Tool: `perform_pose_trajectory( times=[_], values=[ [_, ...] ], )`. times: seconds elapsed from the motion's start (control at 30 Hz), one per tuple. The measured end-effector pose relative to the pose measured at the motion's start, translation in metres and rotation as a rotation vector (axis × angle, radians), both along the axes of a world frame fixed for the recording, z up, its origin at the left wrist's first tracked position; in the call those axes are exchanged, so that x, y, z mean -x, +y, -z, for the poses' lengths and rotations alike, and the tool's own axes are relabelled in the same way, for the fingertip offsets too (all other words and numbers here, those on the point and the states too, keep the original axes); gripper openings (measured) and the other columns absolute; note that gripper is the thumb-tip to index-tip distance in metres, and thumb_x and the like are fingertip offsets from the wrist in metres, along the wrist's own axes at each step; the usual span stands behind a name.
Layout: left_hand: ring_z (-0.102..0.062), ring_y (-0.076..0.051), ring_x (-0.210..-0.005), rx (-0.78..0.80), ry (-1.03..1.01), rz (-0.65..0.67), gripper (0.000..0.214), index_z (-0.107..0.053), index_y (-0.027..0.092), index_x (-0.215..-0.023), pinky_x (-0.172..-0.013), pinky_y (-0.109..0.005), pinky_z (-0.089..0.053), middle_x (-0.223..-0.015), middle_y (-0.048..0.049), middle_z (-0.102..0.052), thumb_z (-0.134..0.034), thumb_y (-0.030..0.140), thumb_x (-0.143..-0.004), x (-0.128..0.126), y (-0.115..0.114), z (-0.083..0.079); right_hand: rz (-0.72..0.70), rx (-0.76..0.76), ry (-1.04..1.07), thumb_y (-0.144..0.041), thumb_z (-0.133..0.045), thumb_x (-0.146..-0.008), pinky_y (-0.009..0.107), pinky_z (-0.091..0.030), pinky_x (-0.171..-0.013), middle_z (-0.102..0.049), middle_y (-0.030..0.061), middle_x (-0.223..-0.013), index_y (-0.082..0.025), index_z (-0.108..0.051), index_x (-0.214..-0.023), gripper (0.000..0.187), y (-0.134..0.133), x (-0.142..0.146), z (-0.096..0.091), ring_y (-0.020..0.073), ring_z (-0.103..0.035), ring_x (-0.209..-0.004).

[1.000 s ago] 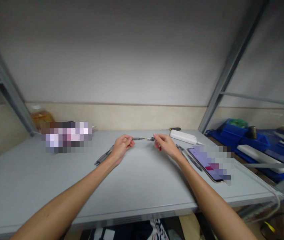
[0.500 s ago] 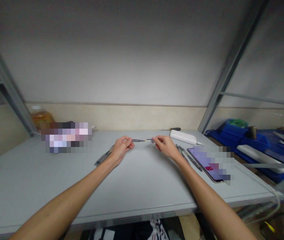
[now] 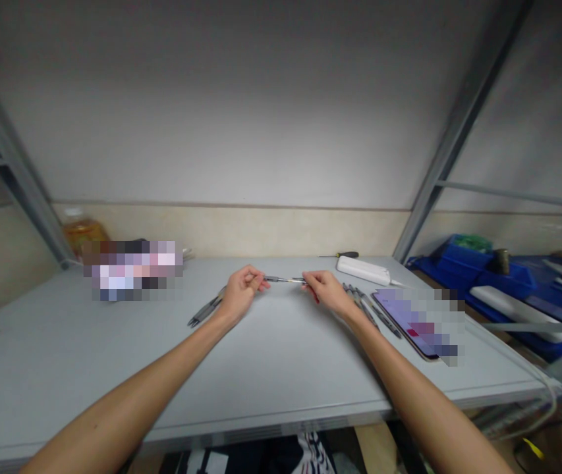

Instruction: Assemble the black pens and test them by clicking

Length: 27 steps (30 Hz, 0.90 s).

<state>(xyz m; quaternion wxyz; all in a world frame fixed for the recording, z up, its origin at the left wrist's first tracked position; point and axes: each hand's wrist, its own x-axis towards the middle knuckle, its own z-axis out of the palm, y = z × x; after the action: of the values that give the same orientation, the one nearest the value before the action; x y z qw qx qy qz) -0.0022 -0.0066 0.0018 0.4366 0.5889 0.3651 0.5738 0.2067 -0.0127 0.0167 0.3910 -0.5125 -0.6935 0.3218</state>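
Observation:
My left hand (image 3: 244, 289) pinches a slim grey pen barrel (image 3: 273, 279), held level above the table. My right hand (image 3: 325, 289), its fingers also closed, grips another slim pen part (image 3: 299, 280) in line with the barrel. A thin silvery rod, like a refill (image 3: 286, 281), spans the gap between the two hands; its ends are too small to make out. Several grey pens (image 3: 205, 312) lie beside my left wrist, partly hidden by it. More grey pens (image 3: 386, 318) rest to the right of my right wrist.
A phone (image 3: 414, 326) with a lit, blurred screen lies at the right of the grey table (image 3: 261, 368). Behind it are a white power strip (image 3: 363, 270) and a screwdriver (image 3: 347, 255). Blue bins (image 3: 463, 263) stand farther right. A blurred-out item (image 3: 135, 270) and a bottle (image 3: 83, 234) sit back left.
The thin rod between my hands shows at greater length. My right hand has shifted slightly down, and the fingers of both hands remain closed on the pen parts.

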Motion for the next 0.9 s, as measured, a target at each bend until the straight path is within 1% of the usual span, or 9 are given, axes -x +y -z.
perform_pose_trajectory(
  times=[0.07, 0.13, 0.23, 0.37, 0.53, 0.67, 0.8, 0.83, 0.9],
  values=[
    [-0.056, -0.012, -0.057, -0.067, 0.067, -0.02, 0.019, -0.055, 0.015, -0.072, -0.059, -0.024, -0.041, -0.061, -0.003, -0.065, -0.061, 0.033, -0.071, -0.001, -0.003, -0.004, 0.002, 0.053, 0.088, -0.046, -0.043, -0.08, 0.022, -0.025, -0.04, -0.037, -0.0055, -0.039, -0.016, -0.052, -0.056, 0.04, 0.001, 0.0, 0.001, 0.0082, -0.034, -0.036],
    [-0.057, -0.012, -0.059, -0.113, 0.114, -0.038, 0.015, -0.055, 0.015, -0.073, -0.059, -0.024, -0.042, -0.062, -0.0029, -0.065, -0.058, 0.03, -0.074, -0.003, -0.006, -0.007, -0.033, 0.122, 0.221, -0.047, -0.048, -0.077, 0.022, -0.024, -0.039, -0.034, -0.0066, -0.041, -0.017, -0.05, -0.056, 0.037, 0.001, -0.001, 0.0, 0.0071, -0.031, -0.036],
    [-0.06, -0.014, -0.063, -0.168, 0.17, -0.065, 0.011, -0.055, 0.015, -0.074, -0.062, -0.024, -0.043, -0.065, -0.0031, -0.065, -0.056, 0.026, -0.076, -0.003, -0.009, -0.01, -0.104, 0.277, 0.401, -0.045, -0.055, -0.073, 0.02, -0.019, -0.037, -0.029, -0.0087, -0.041, -0.017, -0.047, -0.055, 0.034, -0.001, -0.003, -0.002, 0.0049, -0.023, -0.036],
    [-0.062, -0.015, -0.068, -0.246, 0.276, -0.095, 0.008, -0.056, 0.015, -0.076, -0.064, -0.025, -0.044, -0.068, -0.0035, -0.066, -0.053, 0.022, -0.078, -0.002, -0.011, -0.01, -0.148, 0.499, 0.488, -0.039, -0.06, -0.071, 0.019, -0.013, -0.036, -0.025, -0.0104, -0.04, -0.015, -0.047, -0.055, 0.031, -0.002, -0.005, -0.005, 0.003, -0.017, -0.036],
    [-0.062, -0.014, -0.067, -0.347, 0.401, -0.155, 0.01, -0.059, 0.016, -0.075, -0.061, -0.023, -0.044, -0.071, -0.0035, -0.067, -0.05, 0.017, -0.079, -0.001, -0.017, -0.014, -0.175, 0.663, 0.551, -0.031, -0.058, -0.076, 0.017, -0.011, -0.036, -0.023, -0.0113, -0.04, -0.012, -0.049, -0.058, 0.028, -0.002, -0.007, -0.007, 0.0025, -0.014, -0.038],
    [-0.061, -0.013, -0.065, -0.373, 0.428, -0.167, 0.012, -0.06, 0.016, -0.074, -0.059, -0.022, -0.042, -0.07, -0.0029, -0.067, -0.049, 0.015, -0.078, -0.001, -0.02, -0.018, -0.215, 0.759, 0.588, -0.028, -0.054, -0.081, 0.016, -0.012, -0.035, -0.021, -0.0116, -0.041, -0.012, -0.048, -0.059, 0.028, 0.0, -0.009, -0.005, 0.0026, -0.013, -0.038],
    [-0.06, -0.014, -0.065, -0.368, 0.449, -0.157, 0.012, -0.06, 0.016, -0.074, -0.053, -0.021, -0.039, -0.07, -0.0033, -0.066, -0.049, 0.017, -0.079, -0.001, -0.02, -0.018, -0.253, 0.848, 0.588, -0.026, -0.048, -0.085, 0.016, -0.012, -0.035, -0.019, -0.0115, -0.041, -0.012, -0.048, -0.06, 0.028, 0.002, -0.012, -0.004, 0.0034, -0.013, -0.038],
    [-0.06, -0.014, -0.066, -0.361, 0.447, -0.144, 0.012, -0.06, 0.016, -0.075, -0.053, -0.021, -0.039, -0.071, -0.0036, -0.066, -0.049, 0.019, -0.079, 0.0, -0.019, -0.017, -0.25, 0.841, 0.587, -0.026, -0.048, -0.085, 0.016, -0.013, -0.035, -0.019, -0.0115, -0.041, -0.012, -0.049, -0.061, 0.028, 0.002, -0.013, -0.004, 0.0034, -0.013, -0.038],
    [-0.061, -0.015, -0.069, -0.328, 0.415, -0.098, 0.011, -0.059, 0.016, -0.076, -0.058, -0.022, -0.041, -0.072, -0.0043, -0.066, -0.051, 0.023, -0.079, 0.0, -0.016, -0.016, -0.221, 0.764, 0.584, -0.028, -0.05, -0.083, 0.016, -0.013, -0.036, -0.021, -0.0115, -0.042, -0.011, -0.051, -0.064, 0.026, 0.002, -0.013, -0.003, 0.0033, -0.014, -0.038]
  ],
)
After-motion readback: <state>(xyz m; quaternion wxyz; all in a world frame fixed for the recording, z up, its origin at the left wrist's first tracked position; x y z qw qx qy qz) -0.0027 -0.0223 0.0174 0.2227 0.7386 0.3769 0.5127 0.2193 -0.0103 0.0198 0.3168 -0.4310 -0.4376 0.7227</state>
